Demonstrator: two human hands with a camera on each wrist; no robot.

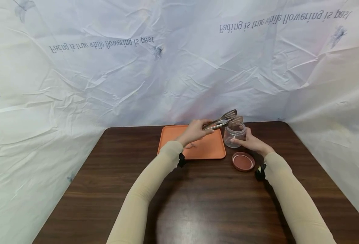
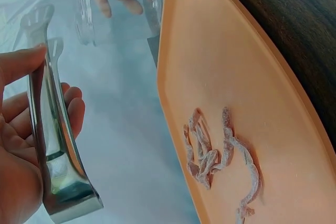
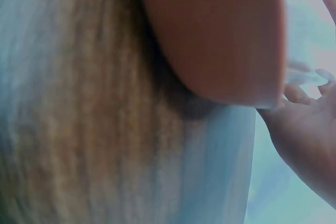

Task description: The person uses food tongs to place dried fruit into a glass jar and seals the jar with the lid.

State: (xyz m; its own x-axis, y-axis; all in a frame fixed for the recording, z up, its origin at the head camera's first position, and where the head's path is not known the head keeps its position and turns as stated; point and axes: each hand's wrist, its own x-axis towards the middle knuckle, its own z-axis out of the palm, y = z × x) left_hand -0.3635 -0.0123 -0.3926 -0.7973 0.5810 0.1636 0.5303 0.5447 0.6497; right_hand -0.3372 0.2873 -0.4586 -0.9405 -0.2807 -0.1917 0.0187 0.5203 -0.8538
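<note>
My left hand (image 1: 194,131) holds metal tongs (image 1: 218,125) by their arms, between thumb and fingers. The slotted tips of the tongs reach over the mouth of a clear jar (image 1: 233,138); no item shows between them. Around the jar's right side curls my right hand (image 1: 251,142), with the jar upright near the tray's right edge. Several pale, powdery twisted strips (image 2: 247,166) lie on the orange tray (image 2: 210,40) in the left wrist view. From overhead, my left hand and forearm cover part of that tray (image 1: 208,144).
A reddish-brown round lid (image 1: 243,161) lies on the dark wooden table (image 1: 204,196), in front of the jar. It looms large and blurred in the right wrist view. White printed sheeting (image 1: 179,74) hangs behind the table and along both sides.
</note>
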